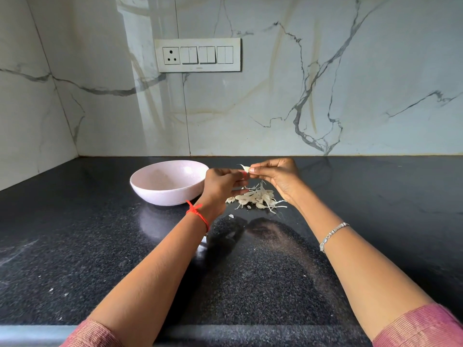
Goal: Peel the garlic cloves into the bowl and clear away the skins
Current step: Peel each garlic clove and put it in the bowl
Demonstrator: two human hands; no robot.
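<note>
A pale pink bowl (150, 182) stands on the black speckled counter, left of centre; I see nothing in the visible part of its inside. Just to its right both hands meet in the air over the counter. My right hand (278, 177) pinches a small white garlic clove (246, 168) at its fingertips. My left hand (221, 185) touches the same clove from the left with thumb and fingers. Below the hands lies a heap of garlic cloves and papery skins (258, 197). I cannot tell cloves from skins within the heap.
The black counter (75, 246) runs back to a marble wall with a switch panel (198, 55). Its front edge lies at the bottom of the view. A few tiny skin flakes (231, 216) are scattered near the heap.
</note>
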